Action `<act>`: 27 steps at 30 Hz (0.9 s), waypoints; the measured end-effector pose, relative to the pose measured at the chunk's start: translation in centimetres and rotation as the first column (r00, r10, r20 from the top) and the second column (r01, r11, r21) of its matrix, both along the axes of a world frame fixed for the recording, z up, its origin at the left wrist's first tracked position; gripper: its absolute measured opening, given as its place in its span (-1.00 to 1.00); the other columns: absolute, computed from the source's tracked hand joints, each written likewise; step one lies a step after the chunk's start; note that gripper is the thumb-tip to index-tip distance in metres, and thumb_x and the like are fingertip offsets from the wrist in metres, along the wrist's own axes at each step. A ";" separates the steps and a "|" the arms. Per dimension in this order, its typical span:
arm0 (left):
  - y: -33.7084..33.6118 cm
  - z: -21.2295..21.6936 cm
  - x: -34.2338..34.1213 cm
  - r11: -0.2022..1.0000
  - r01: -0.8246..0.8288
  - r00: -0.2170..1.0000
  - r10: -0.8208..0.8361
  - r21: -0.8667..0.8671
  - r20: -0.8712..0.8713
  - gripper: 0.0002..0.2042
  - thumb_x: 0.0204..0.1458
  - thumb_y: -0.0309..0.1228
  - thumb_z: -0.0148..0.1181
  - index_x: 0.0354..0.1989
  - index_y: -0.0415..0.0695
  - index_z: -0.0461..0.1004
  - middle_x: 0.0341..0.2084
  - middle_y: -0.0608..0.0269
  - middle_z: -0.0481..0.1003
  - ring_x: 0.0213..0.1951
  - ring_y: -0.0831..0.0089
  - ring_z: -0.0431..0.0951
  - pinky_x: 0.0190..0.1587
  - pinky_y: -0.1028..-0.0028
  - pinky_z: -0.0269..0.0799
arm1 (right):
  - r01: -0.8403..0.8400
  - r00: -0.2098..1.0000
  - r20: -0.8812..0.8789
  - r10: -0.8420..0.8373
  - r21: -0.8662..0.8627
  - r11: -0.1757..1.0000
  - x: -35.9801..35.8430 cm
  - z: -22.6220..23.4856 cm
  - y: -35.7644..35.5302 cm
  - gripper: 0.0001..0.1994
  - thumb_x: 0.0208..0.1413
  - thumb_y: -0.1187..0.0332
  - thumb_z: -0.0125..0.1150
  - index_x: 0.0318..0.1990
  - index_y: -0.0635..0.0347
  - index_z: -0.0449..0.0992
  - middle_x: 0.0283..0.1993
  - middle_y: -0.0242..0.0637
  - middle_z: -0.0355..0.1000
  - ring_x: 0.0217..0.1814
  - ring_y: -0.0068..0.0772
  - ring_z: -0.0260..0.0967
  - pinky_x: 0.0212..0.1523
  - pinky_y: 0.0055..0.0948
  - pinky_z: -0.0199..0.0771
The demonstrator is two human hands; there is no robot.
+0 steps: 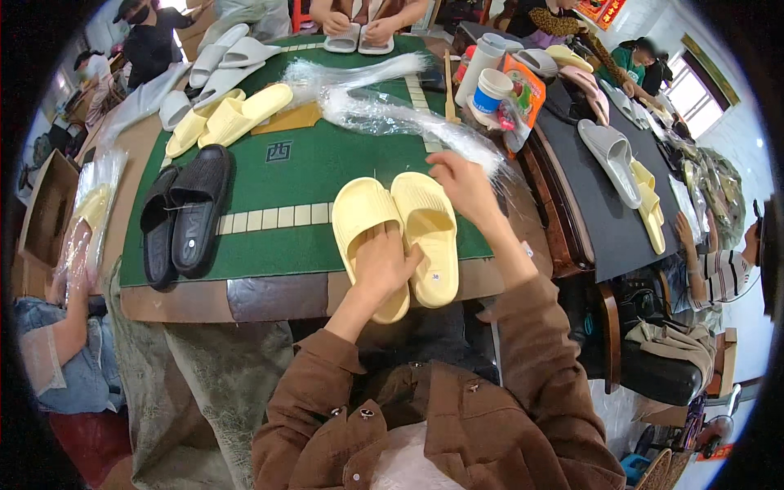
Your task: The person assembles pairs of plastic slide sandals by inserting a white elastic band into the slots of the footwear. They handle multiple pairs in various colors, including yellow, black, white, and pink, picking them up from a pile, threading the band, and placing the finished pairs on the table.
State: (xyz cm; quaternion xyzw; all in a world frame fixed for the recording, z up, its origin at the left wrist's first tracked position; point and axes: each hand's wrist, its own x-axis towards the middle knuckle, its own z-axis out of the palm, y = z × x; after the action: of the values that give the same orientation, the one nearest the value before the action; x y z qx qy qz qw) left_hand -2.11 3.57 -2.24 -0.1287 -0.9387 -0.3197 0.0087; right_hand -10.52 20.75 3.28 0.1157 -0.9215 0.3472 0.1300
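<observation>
Two brown sleeves (314, 392) reach up from the lower edge toward a pair of pale yellow slippers (436, 237) at the near edge of the bench (175, 302), heels overhanging it, toes pointing away. The left hand (381, 260) is inside the left slipper of the pair, fingers out of sight under the strap, thumb spread toward the right slipper; how firmly the fingers close, I cannot tell. Just beyond, the right hand (462, 184) is beside the right slipper's toe, fingers bent and thumb close to the forefinger; whether they pinch anything is unclear.

Farther left, black slippers (200, 204) lie side by side on a green mat (282, 253), near a row of cream tile shapes (273, 218). Past these, clear plastic (367, 106) stretches across the mat, between other yellow slippers (245, 114) and a white tub (492, 88) with a blue label. Grey slippers (237, 80) lie beyond at left, and at the far edge a co-worker's hands (379, 33) rest on another grey pair (343, 39).
</observation>
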 end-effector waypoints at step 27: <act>0.0 -2.1 -0.4 0.999 -0.030 0.992 0.027 -0.029 -0.121 -0.51 -0.01 -0.11 0.13 -0.21 -0.41 0.36 -0.31 -0.27 0.43 -0.32 -0.09 0.52 -0.22 0.08 0.46 | -0.052 0.914 0.389 0.115 -0.167 0.985 -6.7 -3.6 -6.2 -0.70 -0.06 0.26 0.28 -0.31 0.38 0.59 -0.39 -0.03 0.55 -0.38 -0.22 0.54 -0.30 -0.34 0.52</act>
State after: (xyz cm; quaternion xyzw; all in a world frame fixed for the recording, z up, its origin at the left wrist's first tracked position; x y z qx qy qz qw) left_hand -2.51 3.62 -4.34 -0.1344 -0.9431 -0.2966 0.0678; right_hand -17.24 14.55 -0.35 0.0719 -0.8935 0.4383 -0.0659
